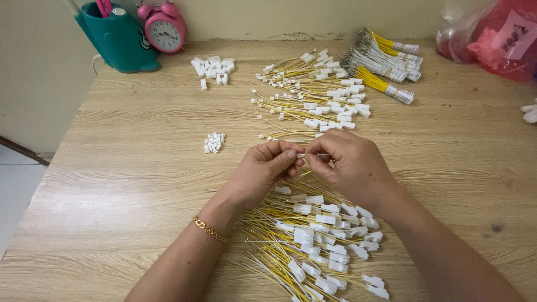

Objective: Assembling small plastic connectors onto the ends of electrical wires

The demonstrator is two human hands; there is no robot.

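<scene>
Head view, near to far: loose heap of thin yellow wires with white plastic plugs [319, 235]; left hand [263, 168] and right hand [349, 162], fingertips pinching one yellow wire with small white connector [305, 155] above grained wooden table [140, 184]. Slippery pinch risks dropping it. Beyond: small white housings pile [213, 142], second wire spread [313, 95], pink round clock [164, 28].

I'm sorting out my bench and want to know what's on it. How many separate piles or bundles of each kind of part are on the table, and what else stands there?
Loose piles of yellow wires with white plugs: 2
Tied bundles of yellow wires: 1 cluster
Piles of loose white plugs: 2
Pink alarm clock: 1
Teal holder: 1
Red plastic bag: 1
Total: 8
</scene>
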